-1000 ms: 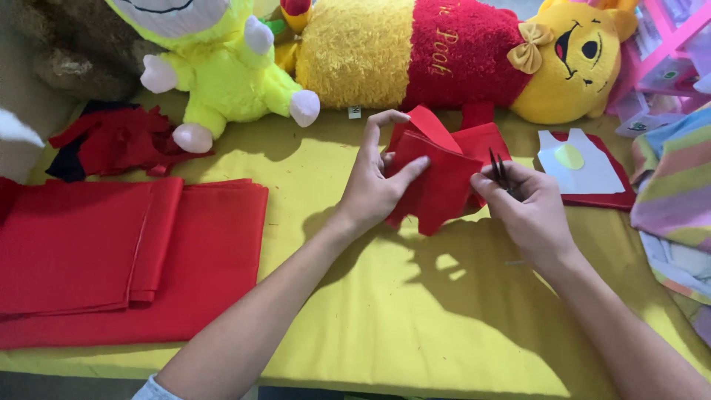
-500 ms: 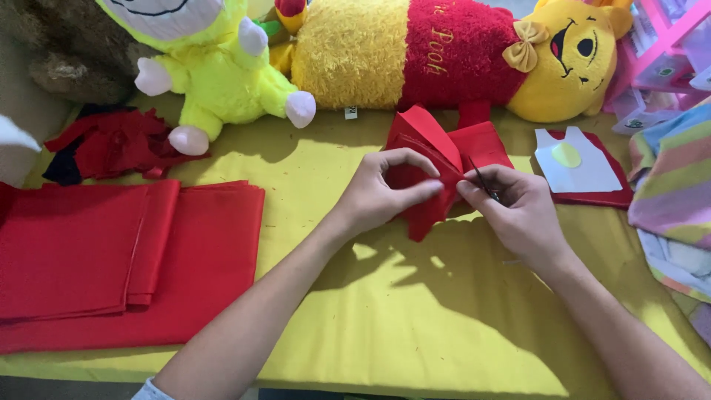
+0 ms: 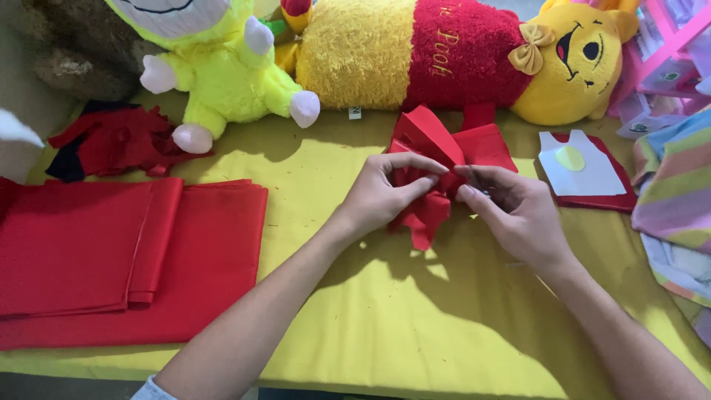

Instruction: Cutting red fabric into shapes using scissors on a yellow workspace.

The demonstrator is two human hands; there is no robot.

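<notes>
A bunched piece of red fabric (image 3: 437,141) sits above the middle of the yellow table cover (image 3: 385,318). My left hand (image 3: 385,194) pinches the cloth at its gathered centre, thumb and fingers closed on it. My right hand (image 3: 511,207) grips the same gathered spot from the right, fingertips meeting the left hand's. A small dark tool seen earlier in the right hand is hidden now.
A stack of folded red fabric (image 3: 111,252) lies at the left. Red and dark scraps (image 3: 111,141) sit behind it. A yellow-green plush toy (image 3: 222,74) and a long yellow-and-red plush bear (image 3: 459,52) line the far edge. A white-and-red cut-out (image 3: 581,167) and striped cloth (image 3: 678,192) lie right.
Both hands have closed in on the centre of the red fabric, bunching it tighter. The right hand turned palm inward and the thin dark tool it held is no longer visible.
</notes>
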